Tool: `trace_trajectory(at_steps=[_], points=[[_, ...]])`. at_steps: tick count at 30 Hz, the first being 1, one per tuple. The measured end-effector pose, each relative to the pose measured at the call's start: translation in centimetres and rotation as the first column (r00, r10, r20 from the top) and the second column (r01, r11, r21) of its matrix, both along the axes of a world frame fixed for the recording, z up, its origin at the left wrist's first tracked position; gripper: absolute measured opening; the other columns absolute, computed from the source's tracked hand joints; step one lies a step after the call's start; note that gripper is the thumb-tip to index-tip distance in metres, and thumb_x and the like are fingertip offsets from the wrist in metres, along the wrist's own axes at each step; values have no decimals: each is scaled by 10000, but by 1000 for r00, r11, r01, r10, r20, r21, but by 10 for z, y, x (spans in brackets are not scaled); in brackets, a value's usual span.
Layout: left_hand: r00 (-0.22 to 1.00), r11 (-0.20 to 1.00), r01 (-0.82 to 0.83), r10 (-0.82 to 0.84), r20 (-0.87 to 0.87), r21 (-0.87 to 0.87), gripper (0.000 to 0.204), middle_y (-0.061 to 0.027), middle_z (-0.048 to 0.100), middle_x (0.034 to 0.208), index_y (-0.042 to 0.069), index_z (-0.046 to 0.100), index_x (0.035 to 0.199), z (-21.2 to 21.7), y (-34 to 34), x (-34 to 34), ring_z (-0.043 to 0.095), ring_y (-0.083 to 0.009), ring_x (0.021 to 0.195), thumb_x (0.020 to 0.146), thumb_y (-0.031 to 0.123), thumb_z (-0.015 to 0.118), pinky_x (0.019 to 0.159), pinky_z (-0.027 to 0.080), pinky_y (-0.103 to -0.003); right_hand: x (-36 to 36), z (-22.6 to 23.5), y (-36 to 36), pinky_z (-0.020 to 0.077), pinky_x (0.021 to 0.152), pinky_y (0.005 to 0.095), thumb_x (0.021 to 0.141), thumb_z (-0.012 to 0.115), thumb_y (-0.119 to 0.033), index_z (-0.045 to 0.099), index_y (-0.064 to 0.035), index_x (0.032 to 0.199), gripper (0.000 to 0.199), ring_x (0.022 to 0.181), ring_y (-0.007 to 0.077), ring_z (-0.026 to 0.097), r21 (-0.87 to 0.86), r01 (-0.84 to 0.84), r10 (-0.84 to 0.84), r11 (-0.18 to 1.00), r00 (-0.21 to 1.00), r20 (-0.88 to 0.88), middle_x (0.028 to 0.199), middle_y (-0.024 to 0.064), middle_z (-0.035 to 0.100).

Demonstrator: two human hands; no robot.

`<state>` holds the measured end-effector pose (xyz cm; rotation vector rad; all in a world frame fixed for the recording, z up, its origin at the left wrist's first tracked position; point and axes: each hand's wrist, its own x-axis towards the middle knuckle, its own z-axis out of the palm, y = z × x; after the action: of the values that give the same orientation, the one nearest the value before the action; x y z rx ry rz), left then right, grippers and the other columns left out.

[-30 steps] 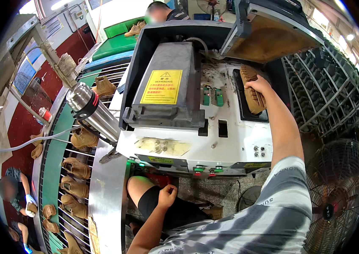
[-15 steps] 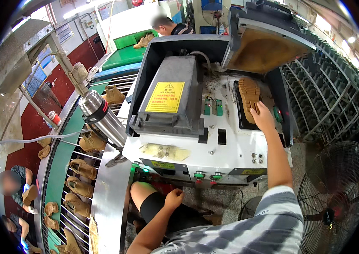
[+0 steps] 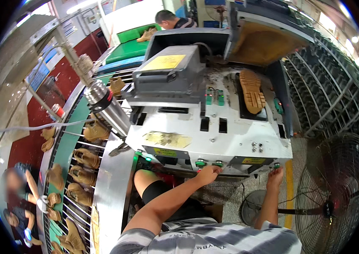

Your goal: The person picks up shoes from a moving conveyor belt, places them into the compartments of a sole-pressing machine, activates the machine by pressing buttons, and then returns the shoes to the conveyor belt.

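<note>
My left hand [image 3: 208, 174] is closed, its fingertips against a green push button [image 3: 218, 164] on the machine's front edge. At the front right corner, the fingers of my right hand [image 3: 275, 178] are curled around another green button [image 3: 277, 165]. Behind my hands, a tan shoe [image 3: 252, 92] lies sole up on a black pad [image 3: 244, 111] on the white machine top. Over this station, a lid [image 3: 268, 42] with a brown inner face stands raised. To the left, a grey box-shaped cover [image 3: 167, 82] sits tilted above the machine, with slots showing beneath its near edge.
A roller conveyor [image 3: 70, 161] with several tan shoes [image 3: 87, 157] runs along my left, beside a steel flask [image 3: 107, 108]. A floor fan [image 3: 330, 203] stands at my right, below a dark rack [image 3: 327, 93]. Co-workers are at the back [image 3: 173, 20] and far left [image 3: 29, 186].
My right hand has let go of the shoe and come down to the right-hand button. My left hand has risen to the front panel. The grey cover has lifted at its near edge.
</note>
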<state>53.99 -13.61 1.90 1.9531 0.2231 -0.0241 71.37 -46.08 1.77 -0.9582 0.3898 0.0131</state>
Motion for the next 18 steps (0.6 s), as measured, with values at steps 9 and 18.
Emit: trace_trajectory(at_steps=[9,18], points=[[599,597,-799,801,-16,-70,204,-74,684,780,-15,688,914,-39,110,-226,634,-121,695,934,139,555,660,505,-269,-165,72,237,498,680,320,745,720,-93,606,-21,907,210,721,221,613,-864,-161,872,477,205,443,811,114,615],[-191,-223,-973,927,323,63,142,-44,602,673,-25,647,858,-48,97,-489,527,-119,571,903,85,569,548,443,-267,-19,204,521,385,1042,459,736,745,-468,409,3,1381,867,1242,402,452,-881,310,660,357,584,472,1325,279,470]])
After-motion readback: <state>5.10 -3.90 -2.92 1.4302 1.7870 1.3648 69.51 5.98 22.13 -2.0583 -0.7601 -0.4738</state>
